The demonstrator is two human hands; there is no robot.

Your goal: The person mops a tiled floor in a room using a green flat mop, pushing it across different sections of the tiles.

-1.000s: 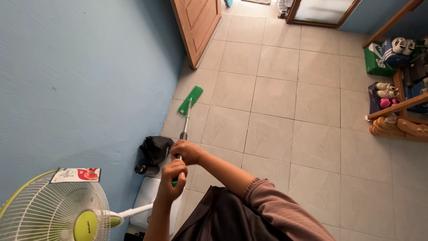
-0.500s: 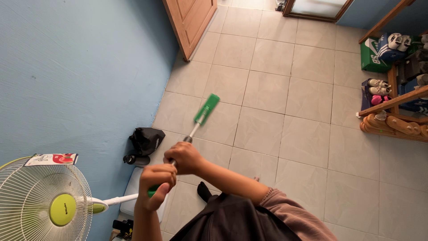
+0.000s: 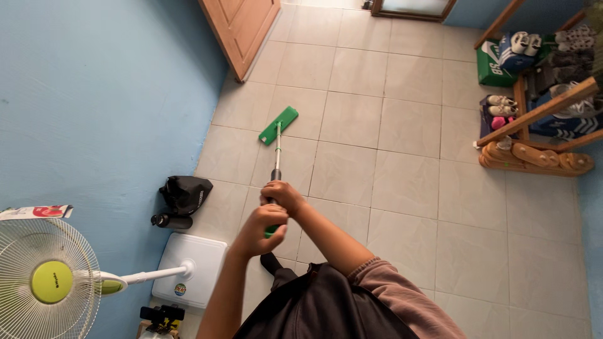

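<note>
Blue wall (image 3: 94,94) fills the left side of the frame, and at its foot in the lower left stands a white pedestal fan (image 3: 44,282) with a yellow-green hub, its pole running to a white square base (image 3: 191,270) on the floor. Just above that base, against the wall, lie a black bag (image 3: 184,193) and a dark bottle (image 3: 169,221) side by side.

Right of these, near the middle of the frame, 2 hands hold 1 mop handle (image 3: 276,154). The left hand (image 3: 260,231) is lower in the picture, fingers wrapped shut around the green grip at the handle's end. The right hand (image 3: 284,196) sits just above it, touching or nearly touching it, fingers closed around the dark collar of the shaft. The right hand is therefore the nearer of the 2 to the working end.

From the fingers the shaft runs almost straight up the frame, leaning very slightly right, to the green mop head (image 3: 278,125), which lies flat on the pale tiled floor (image 3: 408,188). The head's long axis slants from lower left to upper right, across the shaft rather than along it. It lies well apart from the wall and below a wooden door (image 3: 242,28) at the upper centre-left.

At the upper right, a wooden shoe rack (image 3: 534,135) holds several pairs of shoes, with a green box (image 3: 490,69) beside it.
</note>
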